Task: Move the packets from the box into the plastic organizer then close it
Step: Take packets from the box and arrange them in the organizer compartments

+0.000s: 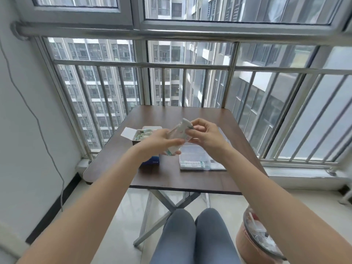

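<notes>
Packets (178, 137): light, limp, slippery stack; my left grip (162, 141) clasps its lower end, right grip (202, 135) pinches the top edge

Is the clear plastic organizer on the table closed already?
No, the plastic organizer lies with its lid up, compartments showing, right of the box.

High-rise apartment balcony: barred windows (171, 82), folding table (171, 178), tiled floor (129, 216).

On the counter (190, 180) the open box (140, 137) sits far left, the plastic organizer (198, 159) to its right; both hands (158, 141) hold packets (178, 135) above, between them.
</notes>
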`<state>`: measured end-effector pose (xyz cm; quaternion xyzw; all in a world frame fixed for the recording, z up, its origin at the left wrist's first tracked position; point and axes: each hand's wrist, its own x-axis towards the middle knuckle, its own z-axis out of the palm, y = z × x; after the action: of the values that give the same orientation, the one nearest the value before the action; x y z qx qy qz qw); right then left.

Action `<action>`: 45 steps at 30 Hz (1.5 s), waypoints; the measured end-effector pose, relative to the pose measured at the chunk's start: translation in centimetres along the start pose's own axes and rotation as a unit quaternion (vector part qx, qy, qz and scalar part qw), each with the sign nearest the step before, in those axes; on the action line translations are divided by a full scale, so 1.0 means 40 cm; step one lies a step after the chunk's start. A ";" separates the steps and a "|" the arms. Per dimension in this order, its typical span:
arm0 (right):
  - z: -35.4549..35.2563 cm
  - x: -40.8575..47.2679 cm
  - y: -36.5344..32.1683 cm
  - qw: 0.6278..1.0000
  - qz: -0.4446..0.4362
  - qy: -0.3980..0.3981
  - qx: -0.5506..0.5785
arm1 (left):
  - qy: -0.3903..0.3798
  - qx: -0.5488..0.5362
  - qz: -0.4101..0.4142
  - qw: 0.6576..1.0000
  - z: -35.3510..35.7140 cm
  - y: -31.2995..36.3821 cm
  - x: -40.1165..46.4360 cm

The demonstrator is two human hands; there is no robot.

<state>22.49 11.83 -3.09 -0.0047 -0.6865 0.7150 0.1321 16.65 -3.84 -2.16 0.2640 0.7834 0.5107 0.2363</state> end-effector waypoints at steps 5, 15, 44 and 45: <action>-0.024 -0.054 -0.019 0.999 0.004 0.041 0.004 | -0.027 -0.080 0.031 0.996 0.047 0.001 -0.027; -0.053 -0.125 -0.035 0.995 0.019 0.095 0.010 | -0.013 -0.170 0.023 0.985 0.102 -0.002 -0.054; -0.124 -0.174 -0.018 0.982 0.071 0.168 -0.052 | 0.151 -0.175 0.096 0.968 0.149 -0.032 -0.043; -0.138 -0.168 -0.014 0.981 0.075 0.172 -0.057 | 0.151 -0.145 0.101 0.973 0.151 -0.035 -0.031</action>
<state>30.10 15.93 -4.02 -0.1865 -0.6907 0.6713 0.1937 21.20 -1.03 -5.57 0.2245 0.6969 0.6741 0.0977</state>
